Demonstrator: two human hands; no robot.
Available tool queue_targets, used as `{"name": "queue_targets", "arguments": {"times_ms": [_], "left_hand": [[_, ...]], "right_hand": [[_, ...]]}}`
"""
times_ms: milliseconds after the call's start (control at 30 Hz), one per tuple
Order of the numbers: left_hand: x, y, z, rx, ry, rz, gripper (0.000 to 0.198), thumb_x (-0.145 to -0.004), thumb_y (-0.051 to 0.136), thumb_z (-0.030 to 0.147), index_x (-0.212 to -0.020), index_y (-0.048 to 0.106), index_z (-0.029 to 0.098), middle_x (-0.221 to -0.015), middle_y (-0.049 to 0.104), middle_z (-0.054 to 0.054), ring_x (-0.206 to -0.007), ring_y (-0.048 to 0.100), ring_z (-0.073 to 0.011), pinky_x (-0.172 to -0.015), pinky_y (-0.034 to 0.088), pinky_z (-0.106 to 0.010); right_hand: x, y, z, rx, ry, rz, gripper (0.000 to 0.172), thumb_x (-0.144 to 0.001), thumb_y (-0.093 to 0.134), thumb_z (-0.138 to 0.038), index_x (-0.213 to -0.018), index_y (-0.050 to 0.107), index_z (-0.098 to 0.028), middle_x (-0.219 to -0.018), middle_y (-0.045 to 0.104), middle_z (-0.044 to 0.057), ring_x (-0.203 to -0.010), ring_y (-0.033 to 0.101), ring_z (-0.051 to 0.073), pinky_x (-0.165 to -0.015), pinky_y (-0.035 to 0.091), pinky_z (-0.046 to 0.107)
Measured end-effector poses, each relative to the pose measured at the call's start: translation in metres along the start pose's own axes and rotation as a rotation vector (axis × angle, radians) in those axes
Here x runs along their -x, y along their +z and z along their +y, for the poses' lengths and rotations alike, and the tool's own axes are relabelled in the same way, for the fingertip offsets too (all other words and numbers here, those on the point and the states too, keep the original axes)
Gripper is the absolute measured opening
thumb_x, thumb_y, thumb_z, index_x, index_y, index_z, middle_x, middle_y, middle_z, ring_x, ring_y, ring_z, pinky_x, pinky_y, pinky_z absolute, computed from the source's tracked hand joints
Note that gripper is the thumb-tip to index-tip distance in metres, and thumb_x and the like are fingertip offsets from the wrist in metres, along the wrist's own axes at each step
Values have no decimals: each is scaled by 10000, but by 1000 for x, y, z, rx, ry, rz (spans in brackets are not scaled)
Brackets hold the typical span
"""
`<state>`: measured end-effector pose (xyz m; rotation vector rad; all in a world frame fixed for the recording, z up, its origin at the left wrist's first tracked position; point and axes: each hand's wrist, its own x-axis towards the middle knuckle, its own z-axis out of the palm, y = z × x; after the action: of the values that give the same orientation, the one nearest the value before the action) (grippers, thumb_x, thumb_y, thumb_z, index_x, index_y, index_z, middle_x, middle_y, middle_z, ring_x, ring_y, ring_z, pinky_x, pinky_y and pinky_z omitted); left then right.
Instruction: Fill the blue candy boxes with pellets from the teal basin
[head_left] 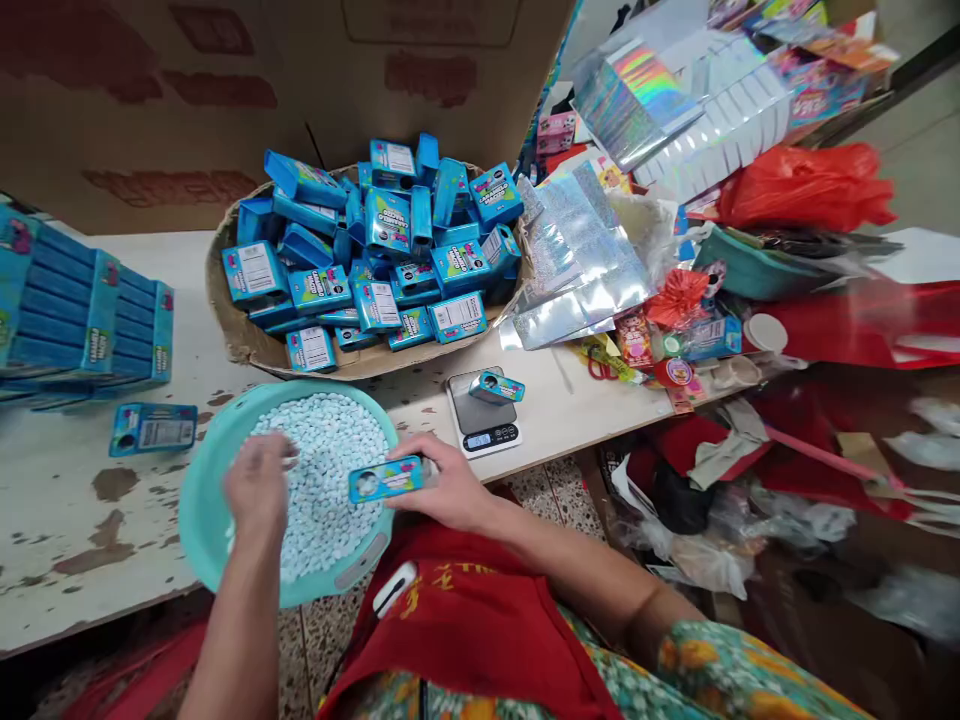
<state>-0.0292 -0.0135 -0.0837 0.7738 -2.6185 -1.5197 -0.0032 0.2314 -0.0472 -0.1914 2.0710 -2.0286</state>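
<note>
Over a turquoise basin (196,500) full of small pale blue candies (330,440) is my left hand (259,485). Motion blurs its fingers, so their grip is unclear. My right hand (446,483) is closed around a small blue candy box (384,480), held out over the basin's right side. The end of this box facing the basin has a round opening or window. To the right, a digital scale (476,415) carries another blue candy box (496,387), lying on its side.
Behind the basin, a cut-down cardboard tray (240,340) holds many blue boxes. Stacked boxes (82,305) stand at the left, near a single box (154,429). Silver holographic sheets (585,250), a red plastic bag (810,190) and packets clutter the right. A large carton (262,110) stands behind.
</note>
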Motion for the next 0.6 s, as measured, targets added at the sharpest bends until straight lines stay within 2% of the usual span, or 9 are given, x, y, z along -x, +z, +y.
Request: {"name": "queue_targets", "arguments": {"times_ms": [100, 167, 233, 267, 367, 433, 500, 533, 600], "left_hand": [[8, 14, -16, -378, 120, -77, 318, -785, 509, 470, -902, 632, 201, -1013, 628, -82, -1007, 550, -287, -866, 429, -394], [16, 25, -13, -476, 190, -25, 345, -826, 466, 446, -973, 642, 187, -1084, 622, -102, -1068, 539, -300, -918, 414, -412], [24, 45, 3, -460, 233, 5, 347, -843, 465, 432, -1006, 638, 178, -1078, 623, -102, -1023, 566, -277, -894, 438, -391], [28, 59, 16, -423, 272, -23, 336, -847, 474, 421, -1021, 633, 182, -1077, 623, -94, -994, 578, -258, -878, 449, -372], [33, 112, 62, -338, 468, -265, 293, -868, 484, 352, -1089, 609, 208, -1116, 620, -68, -1000, 584, -216, -885, 449, -325], [31, 139, 85, -444, 540, -388, 275, -872, 480, 291, -1102, 612, 219, -1122, 622, -74, -1036, 572, -227, -893, 438, -331], [27, 146, 91, -646, 482, -359, 270, -869, 468, 255, -1079, 631, 211, -1096, 625, -101, -1024, 570, -260, -864, 440, -360], [25, 141, 87, -744, 419, -280, 276, -872, 450, 249, -1069, 637, 200, -1084, 623, -118, -1011, 570, -276, -847, 442, -374], [22, 119, 65, -881, 281, -91, 319, -883, 410, 266, -1096, 626, 167, -1090, 607, -153, -1004, 565, -301, -821, 445, -395]], "right_hand": [[33, -41, 9, -16, 93, 46, 407, -625, 835, -310, -964, 630, -215, -970, 640, 12, -906, 609, 179, -830, 476, 309], [55, -65, 20, -2, 139, 87, 399, -636, 828, -307, -968, 626, -218, -980, 643, 19, -919, 611, 188, -837, 478, 324], [73, -87, 32, 45, 141, 155, 376, -634, 828, -306, -944, 634, -219, -992, 637, 32, -946, 604, 204, -858, 475, 349], [80, -97, 37, 71, 139, 195, 365, -633, 828, -305, -933, 638, -219, -995, 630, 36, -955, 599, 211, -865, 474, 360], [94, -123, 48, 97, 159, 310, 351, -643, 814, -304, -934, 635, -221, -984, 608, 36, -937, 593, 215, -851, 480, 370], [98, -137, 50, 68, 201, 370, 351, -658, 800, -309, -946, 623, -217, -959, 603, 30, -901, 599, 208, -828, 492, 363], [99, -150, 50, 49, 228, 420, 363, -650, 803, -326, -940, 618, -210, -946, 598, 29, -876, 604, 207, -806, 501, 356], [100, -156, 50, 47, 234, 445, 372, -642, 808, -334, -936, 618, -209, -943, 596, 28, -868, 605, 207, -796, 505, 353], [101, -166, 50, 45, 233, 501, 393, -623, 819, -344, -934, 620, -209, -943, 594, 26, -854, 605, 204, -781, 507, 345]]}}
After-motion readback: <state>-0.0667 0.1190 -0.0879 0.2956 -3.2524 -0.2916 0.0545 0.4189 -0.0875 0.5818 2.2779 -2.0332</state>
